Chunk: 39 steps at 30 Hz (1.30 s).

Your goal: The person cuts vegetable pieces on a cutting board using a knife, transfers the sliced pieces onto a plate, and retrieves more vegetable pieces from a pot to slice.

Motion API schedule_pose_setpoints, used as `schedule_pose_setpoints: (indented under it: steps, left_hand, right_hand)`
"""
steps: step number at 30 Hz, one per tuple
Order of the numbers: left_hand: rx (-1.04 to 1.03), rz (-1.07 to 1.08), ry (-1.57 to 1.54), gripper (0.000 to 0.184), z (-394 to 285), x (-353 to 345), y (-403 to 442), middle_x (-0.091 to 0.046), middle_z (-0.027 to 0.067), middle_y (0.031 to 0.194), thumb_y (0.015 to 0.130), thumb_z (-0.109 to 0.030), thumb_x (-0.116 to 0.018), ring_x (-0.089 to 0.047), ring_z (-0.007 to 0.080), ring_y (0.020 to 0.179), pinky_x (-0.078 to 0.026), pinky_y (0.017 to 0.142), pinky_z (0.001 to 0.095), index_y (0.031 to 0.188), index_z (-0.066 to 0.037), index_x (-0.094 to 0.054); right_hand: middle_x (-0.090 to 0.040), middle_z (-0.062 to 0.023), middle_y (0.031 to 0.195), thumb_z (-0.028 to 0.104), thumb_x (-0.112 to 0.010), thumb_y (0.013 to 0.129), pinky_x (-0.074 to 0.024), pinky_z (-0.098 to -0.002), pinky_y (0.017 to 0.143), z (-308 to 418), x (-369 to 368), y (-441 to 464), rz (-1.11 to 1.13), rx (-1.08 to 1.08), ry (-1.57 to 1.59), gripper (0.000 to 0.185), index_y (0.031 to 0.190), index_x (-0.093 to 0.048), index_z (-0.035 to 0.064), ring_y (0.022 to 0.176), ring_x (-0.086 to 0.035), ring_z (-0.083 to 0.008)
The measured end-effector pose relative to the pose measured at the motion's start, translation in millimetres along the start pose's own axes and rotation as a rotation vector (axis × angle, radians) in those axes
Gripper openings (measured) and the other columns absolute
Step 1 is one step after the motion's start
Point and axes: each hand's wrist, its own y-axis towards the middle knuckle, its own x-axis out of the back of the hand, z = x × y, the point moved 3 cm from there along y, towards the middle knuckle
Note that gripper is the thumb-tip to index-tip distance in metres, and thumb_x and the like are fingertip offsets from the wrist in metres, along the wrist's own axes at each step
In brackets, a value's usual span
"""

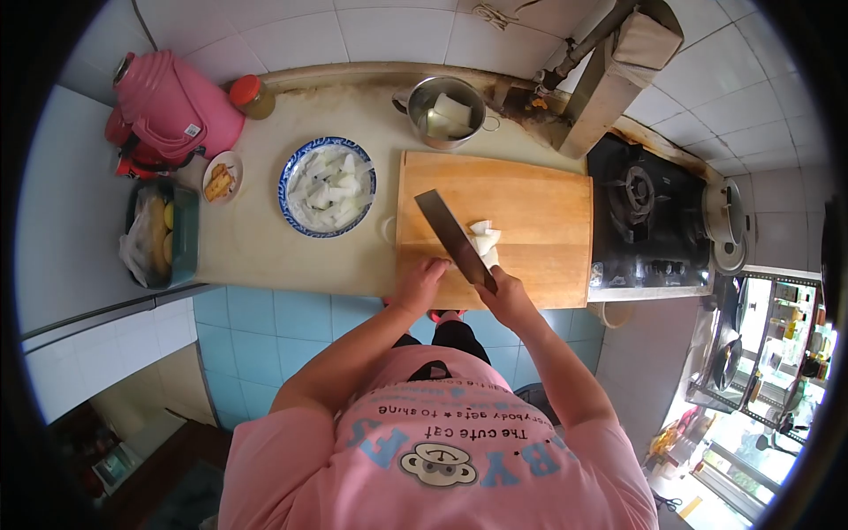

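Carefully: knife beside the white pieces on the board

The right hand is closed round the knife at the board's front edge. The left hand is near the board's front left corner, its fingers partly curled; whether they hold anything, I cannot tell. For tidy cutting, I'd steady each piece flat on the board, tuck the left fingertips behind the knuckles and keep the strokes even. The pieces lie near the board's middle, beyond the right hand and to the right of the left one, with the knife slanting between. The bowl sits left of the board, the pot just behind it
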Motion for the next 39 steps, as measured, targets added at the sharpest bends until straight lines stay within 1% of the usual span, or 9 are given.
schedule_pose_setpoints:
  steps: [3, 8, 10, 14, 18, 20, 29, 36, 39]
  left_hand:
    - [0.061, 0.043, -0.103, 0.022, -4, 21, 1, -0.066, 0.0155, 0.104, 0.086, -0.001, -0.064, -0.064, 0.0374, 0.092, -0.053, 0.082, 0.0447, 0.107, -0.005, -0.064]
    - [0.261, -0.276, -0.182, 0.021, 32, 115, 13, -0.064, 0.0086, 0.103, 0.09, 0.001, -0.062, -0.064, 0.0177, 0.084, -0.055, 0.068, 0.0294, 0.11, -0.005, -0.063]
    - [0.259, -0.421, -0.091, 0.02, 49, 165, 24, -0.063, 0.009, 0.097, 0.088, 0.002, -0.063, -0.064, 0.0207, 0.08, -0.054, 0.064, 0.0296, 0.107, -0.005, -0.063]
    - [0.125, -0.187, -0.096, 0.02, 22, 233, 51, -0.063, 0.0098, 0.097, 0.084, 0.002, -0.066, -0.064, 0.0229, 0.083, -0.055, 0.066, 0.0322, 0.102, -0.006, -0.066]
    - [-0.223, 0.165, 0.065, 0.023, 5, 234, 67, -0.06, 0.0079, 0.103, 0.081, -0.004, -0.072, -0.063, 0.025, 0.094, -0.054, 0.077, 0.0345, 0.103, -0.008, -0.069]
    - [-0.106, 0.277, 0.103, 0.024, 12, 230, 68, -0.06, 0.0071, 0.105, 0.081, -0.009, -0.074, -0.062, 0.0257, 0.098, -0.053, 0.083, 0.0362, 0.105, -0.009, -0.07]
    - [-0.505, 0.179, 0.261, 0.016, 68, 234, 86, -0.062, 0.0038, 0.117, 0.08, -0.016, -0.072, -0.06, 0.0243, 0.108, -0.05, 0.093, 0.0393, 0.095, -0.019, -0.073]
    - [-0.471, 0.171, 0.23, 0.019, 98, 221, 109, -0.063, 0.0075, 0.117, 0.082, -0.016, -0.07, -0.061, 0.0299, 0.108, -0.05, 0.091, 0.0416, 0.101, -0.019, -0.073]
    - [-0.172, 0.162, 0.19, 0.019, 121, 219, 122, -0.063, 0.0115, 0.124, 0.086, -0.02, -0.067, -0.06, 0.0331, 0.114, -0.049, 0.097, 0.0423, 0.104, -0.015, -0.071]
  right_hand:
    - [-0.064, -0.0194, 0.075, 0.011, -0.072, 0.085, -0.0524, -0.0433, 0.063, 9, 19, -19, -0.087, 0.043, 0.015, 0.023, 0.096, -0.055, -0.0005, 0.07, -0.065, -0.0387]
    - [-0.064, -0.0152, 0.079, 0.005, -0.073, 0.079, -0.0537, -0.0405, 0.065, 38, 38, -31, -0.231, 0.271, -0.116, 0.029, 0.102, -0.057, 0.0017, 0.072, -0.067, -0.033]
    - [-0.065, -0.0141, 0.079, 0.005, -0.073, 0.075, -0.0533, -0.0421, 0.065, 53, 37, -23, -0.219, 0.366, -0.211, 0.029, 0.099, -0.057, 0.0029, 0.073, -0.067, -0.0335]
    - [-0.063, -0.0114, 0.078, 0.006, -0.074, 0.068, -0.0514, -0.0439, 0.068, 90, 13, 11, -0.134, 0.557, -0.426, 0.033, 0.094, -0.054, 0.0059, 0.074, -0.065, -0.0331]
    - [-0.063, -0.0101, 0.079, 0.006, -0.073, 0.071, -0.0508, -0.0436, 0.068, 133, -25, 60, -0.101, 0.719, -0.467, 0.032, 0.096, -0.053, 0.0079, 0.075, -0.065, -0.0313]
    - [-0.063, -0.0097, 0.079, 0.005, -0.072, 0.071, -0.0513, -0.0434, 0.068, 154, -43, 79, -0.055, 0.73, -0.494, 0.031, 0.096, -0.053, 0.0079, 0.076, -0.066, -0.0304]
    - [-0.066, -0.0105, 0.075, 0.005, -0.071, 0.071, -0.053, -0.0426, 0.064, 202, -80, 114, -0.063, 0.795, -0.504, 0.029, 0.093, -0.053, 0.0077, 0.069, -0.066, -0.032]
    - [-0.065, -0.0096, 0.079, 0.007, -0.073, 0.072, -0.0529, -0.0418, 0.066, 198, -72, 114, -0.084, 0.752, -0.529, 0.03, 0.094, -0.053, 0.0082, 0.073, -0.067, -0.031]
    - [-0.064, -0.0084, 0.079, 0.007, -0.073, 0.072, -0.0527, -0.0409, 0.067, 191, -70, 108, -0.046, 0.728, -0.558, 0.03, 0.094, -0.053, 0.0083, 0.075, -0.067, -0.0294]
